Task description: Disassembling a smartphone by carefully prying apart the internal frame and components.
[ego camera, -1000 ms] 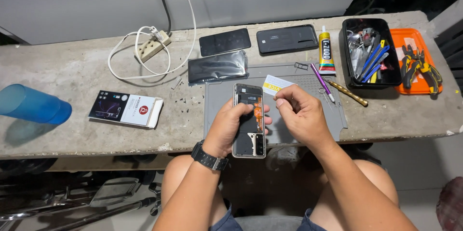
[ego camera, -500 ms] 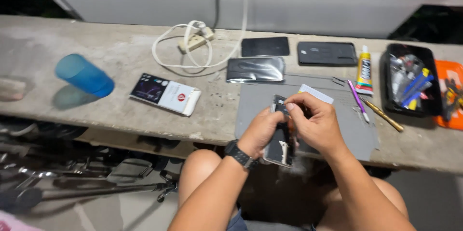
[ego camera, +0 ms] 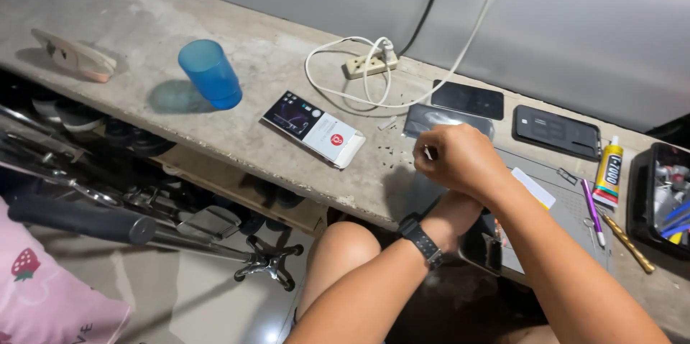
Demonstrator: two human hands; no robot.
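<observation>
My right hand [ego camera: 463, 161] is stretched left over the edge of the concrete bench [ego camera: 237, 135], with its fingers closed and pinching a small pale piece [ego camera: 428, 151]. Tiny dark screws [ego camera: 388, 150] lie scattered on the concrete just left of it. My left hand [ego camera: 454, 213], with a black watch [ego camera: 420, 238] on the wrist, sits under my right forearm and is mostly hidden. It holds an opened dark phone [ego camera: 483, 249] at the front edge of the grey work mat [ego camera: 568, 214].
A blue cup [ego camera: 210, 73], a phone box [ego camera: 313, 127] and a power strip [ego camera: 369, 63] with white cable lie to the left. Two dark phones [ego camera: 467, 99] [ego camera: 557, 132], a glue tube [ego camera: 609, 171], a purple tool [ego camera: 591, 200] and a black tray [ego camera: 658, 200] are to the right.
The view has swung left and down. My right hand left the phone and moved out to the left over the bench. My left hand keeps the phone, now lower.
</observation>
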